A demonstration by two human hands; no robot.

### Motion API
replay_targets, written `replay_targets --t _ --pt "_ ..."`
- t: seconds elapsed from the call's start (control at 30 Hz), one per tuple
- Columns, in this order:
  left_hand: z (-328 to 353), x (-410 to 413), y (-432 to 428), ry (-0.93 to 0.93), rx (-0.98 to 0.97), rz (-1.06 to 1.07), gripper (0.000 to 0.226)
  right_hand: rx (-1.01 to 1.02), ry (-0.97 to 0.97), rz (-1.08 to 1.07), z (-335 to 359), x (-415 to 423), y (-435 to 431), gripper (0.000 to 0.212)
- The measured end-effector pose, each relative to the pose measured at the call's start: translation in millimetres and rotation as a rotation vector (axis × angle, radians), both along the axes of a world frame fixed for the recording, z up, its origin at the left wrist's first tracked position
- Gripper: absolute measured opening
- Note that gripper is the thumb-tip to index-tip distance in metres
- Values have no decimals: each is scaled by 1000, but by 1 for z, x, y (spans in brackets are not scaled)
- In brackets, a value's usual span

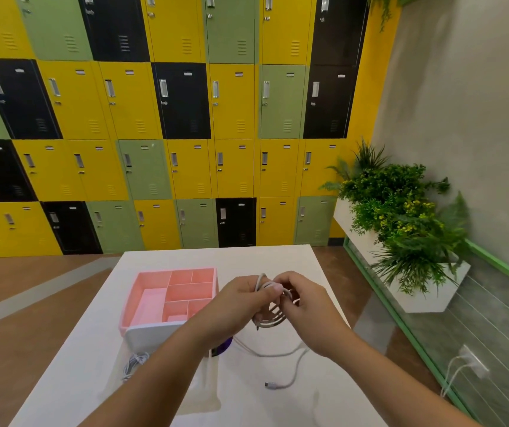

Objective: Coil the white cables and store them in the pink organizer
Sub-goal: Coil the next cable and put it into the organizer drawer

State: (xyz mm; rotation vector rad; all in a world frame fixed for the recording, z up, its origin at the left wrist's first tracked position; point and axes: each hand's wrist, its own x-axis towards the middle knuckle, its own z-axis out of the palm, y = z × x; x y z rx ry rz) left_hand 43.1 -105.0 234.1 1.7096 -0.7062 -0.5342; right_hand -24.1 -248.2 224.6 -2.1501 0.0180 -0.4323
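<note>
Above the white table (278,260) both hands hold a partly coiled white cable (273,318). My left hand (241,300) grips the loops at their top. My right hand (305,306) pinches a strand against the coil. The cable's loose tail runs down over the table to a connector (270,385) lying near the front. The pink organizer (154,282) with several compartments stands left of the hands. A second white cable (134,363) lies bundled on the table in front of the organizer.
A purple object (225,345) sits partly hidden under my left forearm. A wall of yellow, green and black lockers (185,118) rises behind the table. White planters with green plants (401,217) stand to the right, and a wall socket with white cords (470,360) is low on the right.
</note>
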Motion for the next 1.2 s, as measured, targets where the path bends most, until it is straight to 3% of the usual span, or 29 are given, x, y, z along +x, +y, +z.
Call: replay_targets --t 0.2,0.43,0.6,0.73,0.9,1.07,1.2 --pt "2 3 -1 30 -44 -7 26 340 145 64 4 -1 1 17" --pt "6 4 -2 1 -7 -26 30 448 313 254 12 -1 -17 22" --pt "13 5 -7 -79 22 -11 29 605 312 303 17 -1 -19 33" --pt "11 9 -14 -106 6 79 34 385 213 222 16 3 -13 31" --pt "6 7 -20 -104 -24 162 38 265 87 102 12 1 -3 31" --pt "6 9 -28 30 -8 293 52 52 -89 -102 3 4 -1 27" --pt "2 11 -32 38 -23 372 50 -155 -282 -198 -7 11 -2 21"
